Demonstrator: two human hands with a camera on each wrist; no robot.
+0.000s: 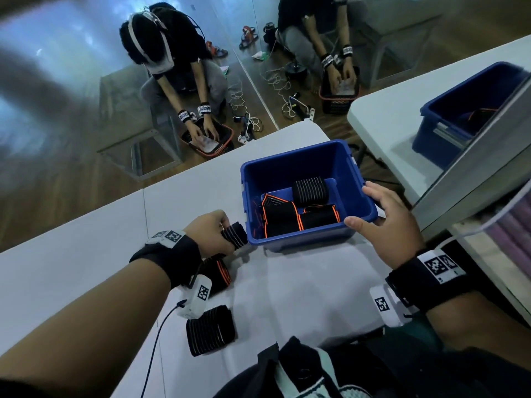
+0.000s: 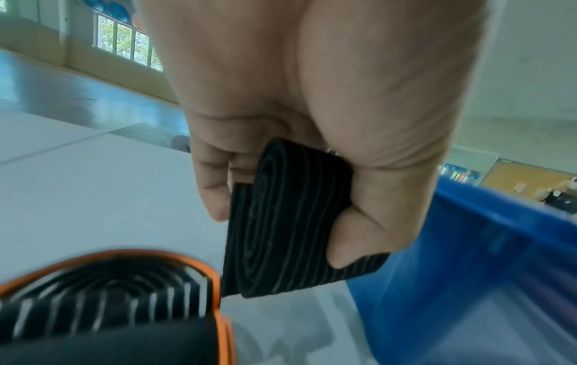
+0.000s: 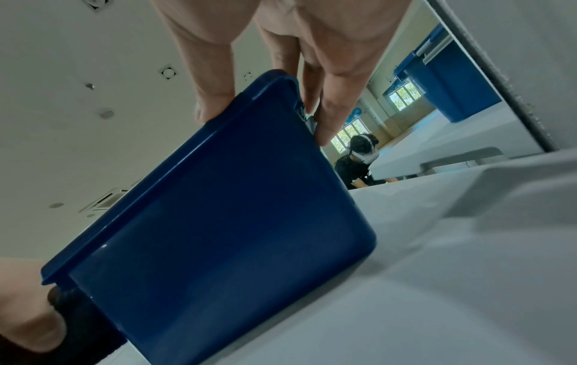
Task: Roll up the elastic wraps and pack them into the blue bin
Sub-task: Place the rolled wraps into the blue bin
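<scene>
Because the roll (image 1: 235, 234) in my left hand (image 1: 211, 234) is only pinched between curled fingers and thumb, beside the blue bin (image 1: 355, 179), it could spring loose if I let go early. My right hand (image 1: 393, 225) lies open on the bin's corner. Two wraps (image 1: 211, 330) wait on the bench (image 1: 301, 282) under my left wrist; three lie packed beyond.

- The blue bin (image 1: 298, 239) at the right hand's (image 1: 393, 225) fingertips is smooth, slightly glossy plastic.
- The rolled wrap (image 2: 281, 222) in the left hand (image 1: 209, 234) is matt, ribbed woven cloth.
- The desk (image 1: 301, 291) under both hands is smooth, matt white.
</scene>
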